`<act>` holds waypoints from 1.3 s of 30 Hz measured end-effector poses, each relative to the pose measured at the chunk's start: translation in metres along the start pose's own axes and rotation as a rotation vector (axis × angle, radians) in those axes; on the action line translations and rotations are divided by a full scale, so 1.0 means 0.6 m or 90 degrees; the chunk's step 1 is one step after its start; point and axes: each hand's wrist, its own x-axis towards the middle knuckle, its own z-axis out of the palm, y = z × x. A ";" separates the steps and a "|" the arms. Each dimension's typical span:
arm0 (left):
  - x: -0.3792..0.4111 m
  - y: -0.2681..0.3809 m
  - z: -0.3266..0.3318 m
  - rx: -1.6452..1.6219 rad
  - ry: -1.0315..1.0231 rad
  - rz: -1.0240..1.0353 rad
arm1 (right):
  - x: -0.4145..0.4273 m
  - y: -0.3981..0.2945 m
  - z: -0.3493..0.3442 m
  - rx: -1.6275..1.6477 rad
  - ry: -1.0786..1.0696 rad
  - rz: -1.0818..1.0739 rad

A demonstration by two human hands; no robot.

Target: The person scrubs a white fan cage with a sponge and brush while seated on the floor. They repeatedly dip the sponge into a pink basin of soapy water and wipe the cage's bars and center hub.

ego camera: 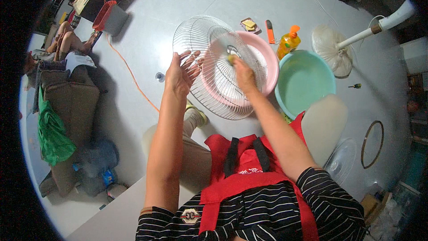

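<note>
My left hand [182,73] grips the left side of a round wire fan grille [214,83], its fingers behind and between the wires. The grille is tilted over a pink plastic basin [273,73], which shows whitish suds through the wires. In my right hand [244,75] is a small yellow sponge [231,59], pressed near the hub of the grille; that hand is slightly blurred. To the right of the pink basin stands a mint-green basin [306,83] with what looks like water in it.
Beyond the basins lie a small dish with yellow pieces [249,25], an orange-handled brush [270,33] and a dish soap bottle [288,44]. A bagged fan stand [332,50], a screwdriver [355,86], a ring [372,144] and another grille [342,160] are rightward. An orange cord [128,75] crosses the left floor; a person [67,40] sits beyond.
</note>
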 end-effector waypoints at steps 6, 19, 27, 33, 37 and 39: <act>-0.004 0.008 -0.035 0.004 0.025 -0.023 | 0.004 0.221 -0.082 -0.136 0.102 0.299; -0.014 0.024 -0.007 0.041 0.119 -0.018 | -0.012 0.473 0.017 -0.627 -0.093 0.113; -0.025 0.030 0.012 0.072 0.123 0.013 | 0.077 0.269 -0.050 0.149 0.044 0.479; -0.033 0.026 0.048 0.089 0.052 0.058 | 0.078 -0.058 -0.041 0.522 0.025 0.161; -0.017 0.010 0.047 0.091 0.031 0.060 | 0.080 -0.128 0.011 0.203 -0.019 -0.147; -0.012 0.008 0.046 0.092 0.037 0.060 | 0.077 -0.101 0.011 0.250 -0.034 -0.100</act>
